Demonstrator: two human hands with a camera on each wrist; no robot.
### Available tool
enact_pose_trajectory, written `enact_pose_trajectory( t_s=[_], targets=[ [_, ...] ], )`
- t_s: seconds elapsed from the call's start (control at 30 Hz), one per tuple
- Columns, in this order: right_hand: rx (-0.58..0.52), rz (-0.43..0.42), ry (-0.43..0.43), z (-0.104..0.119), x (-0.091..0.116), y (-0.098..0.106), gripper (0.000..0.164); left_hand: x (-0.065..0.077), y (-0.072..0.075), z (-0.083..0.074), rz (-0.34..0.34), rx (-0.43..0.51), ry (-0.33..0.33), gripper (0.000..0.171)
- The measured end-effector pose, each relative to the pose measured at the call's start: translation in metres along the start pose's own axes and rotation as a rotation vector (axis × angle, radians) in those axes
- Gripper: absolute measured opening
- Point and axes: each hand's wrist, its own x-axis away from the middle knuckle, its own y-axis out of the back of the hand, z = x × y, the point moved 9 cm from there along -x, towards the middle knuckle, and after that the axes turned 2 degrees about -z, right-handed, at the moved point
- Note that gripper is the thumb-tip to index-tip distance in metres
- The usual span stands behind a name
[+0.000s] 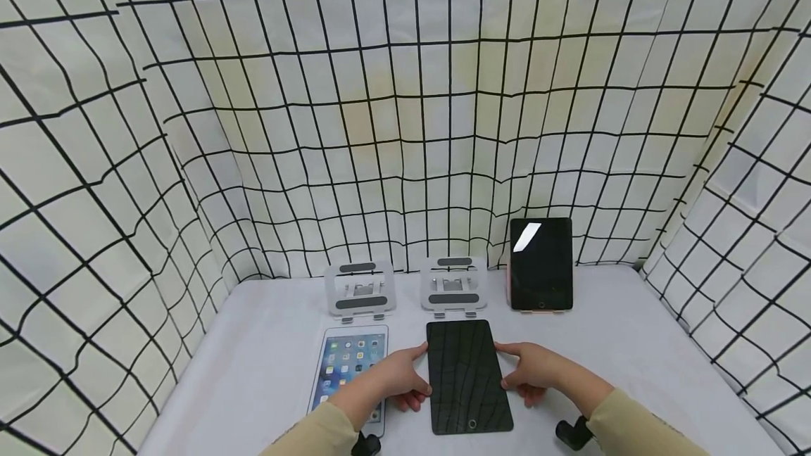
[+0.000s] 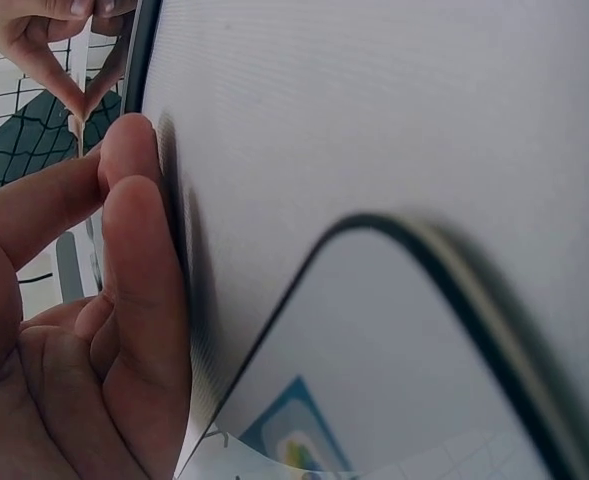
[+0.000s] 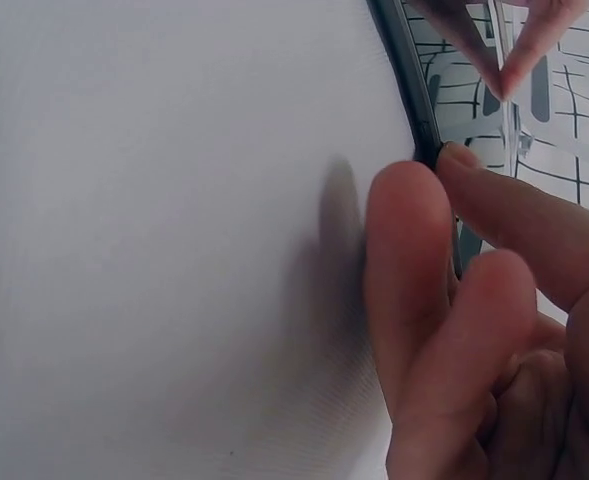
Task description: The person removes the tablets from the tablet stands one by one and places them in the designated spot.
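A black-screened tablet (image 1: 469,378) lies between my two hands in the head view, its round button toward me. My left hand (image 1: 399,375) holds its left edge, thumb and a finger spread along the side. At the opposite edge, my right hand (image 1: 535,371) holds it the same way. In the right wrist view, fingertips sit right at the tablet's dark rim (image 3: 409,80), other fingers curled below. Beneath my left forearm lies a white tablet (image 1: 355,350) with its screen lit and app icons showing; the arm hides part of it.
Two white tablet stands with grey pads, a left one (image 1: 329,294) and a middle one (image 1: 453,298), stand behind the flat tablets. Another black tablet (image 1: 541,266) leans upright on a pinkish stand at the right. White cloth with a black grid (image 1: 412,125) encloses the white table (image 1: 253,371).
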Motion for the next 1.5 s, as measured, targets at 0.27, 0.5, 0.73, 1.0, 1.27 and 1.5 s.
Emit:
enact_pose_trajectory(
  t_s=[0.27,0.5,0.73,1.0,1.27,1.5],
  targets=[
    [0.027,-0.028,0.013,-0.001,0.002,0.001,0.076,-0.001,0.000,0.002,-0.013,0.006,0.008,0.087],
    [0.033,-0.109,0.046,-0.005,0.003,0.008,0.069,0.003,0.002,0.003,-0.028,0.008,0.013,0.076],
    [0.020,-0.179,0.057,-0.008,0.007,0.018,0.066,0.008,0.011,-0.004,-0.113,0.016,-0.079,0.058],
    [0.040,-0.218,0.082,-0.005,0.015,0.024,0.064,0.006,0.017,-0.012,-0.187,0.053,-0.126,0.050],
    [0.010,-0.270,0.089,-0.013,0.014,0.035,0.058,0.006,0.022,-0.026,-0.274,0.085,-0.201,0.049],
    [0.027,-0.298,0.117,-0.012,0.014,0.048,0.055,0.001,0.020,-0.037,-0.334,0.079,-0.255,0.049]
  ],
)
